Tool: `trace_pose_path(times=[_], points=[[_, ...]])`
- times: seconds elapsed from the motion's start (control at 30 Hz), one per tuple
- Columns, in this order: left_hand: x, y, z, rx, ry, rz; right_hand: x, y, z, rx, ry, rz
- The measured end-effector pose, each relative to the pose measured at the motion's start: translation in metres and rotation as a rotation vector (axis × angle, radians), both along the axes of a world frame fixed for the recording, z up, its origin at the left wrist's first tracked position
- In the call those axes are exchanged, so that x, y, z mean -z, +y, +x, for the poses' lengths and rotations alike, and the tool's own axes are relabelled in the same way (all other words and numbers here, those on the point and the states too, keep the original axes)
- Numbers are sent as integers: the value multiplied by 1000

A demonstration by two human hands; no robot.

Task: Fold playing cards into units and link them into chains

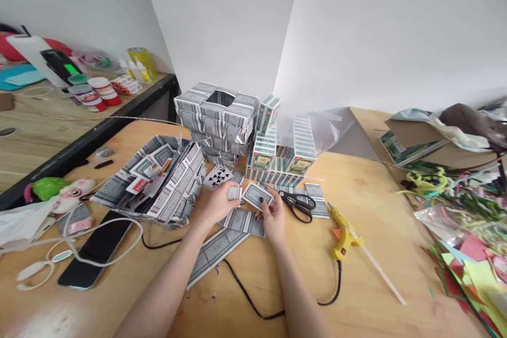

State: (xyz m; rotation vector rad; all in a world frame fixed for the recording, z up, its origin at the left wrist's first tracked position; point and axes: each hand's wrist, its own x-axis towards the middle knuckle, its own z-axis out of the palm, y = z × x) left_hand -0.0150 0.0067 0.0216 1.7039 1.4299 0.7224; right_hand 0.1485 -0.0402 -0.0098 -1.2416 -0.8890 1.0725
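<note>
Between finger and thumb, my left hand (221,202) grips a small folded playing card (234,193). My right hand (274,217) pinches another playing card (256,195), its grey patterned back facing up. Under and around both hands lie joined cards, among them a long flat strip (217,254) and a folded piece (242,220). A face-up club card (218,176) rests just beyond my left hand. Black-handled scissors (298,205) lie right of my right hand. A yellow glue gun (345,236) with a clear glue stick (384,274) is farther right.
A box made of cards (216,116) stands at the back, beside stacked card packs (280,161). An open card-covered basket (174,190) holds loose cards at left. A phone (97,251) and white cable (134,251) lie nearby. Coloured paper (471,274) covers the right edge.
</note>
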Motion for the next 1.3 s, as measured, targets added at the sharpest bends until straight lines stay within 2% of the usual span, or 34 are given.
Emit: trace_pose_path(times=[0.1,0.2,0.47,0.57,0.77,0.93,1.1,1.3], points=[[4,2,1,48,-284,-118,0,1,2,10,22,-3],[10,2,0,28,-380,-173,0,2,4,-25,44,-8],[18,3,-3,-34,-371,-162,-1,2,3,-37,-3,-18],[18,3,-2,-43,-374,-151,-1,1,1,-12,-27,-14],[13,2,0,-27,-362,-156,-1,-1,-2,-62,-62,-23],[13,1,1,-34,-379,-167,-3,-1,-2,15,-42,-4],[16,1,1,-32,-401,-172,-1,-1,-2,-20,-30,-17],[17,2,0,-36,-389,-157,-1,1,-1,52,-16,-22]])
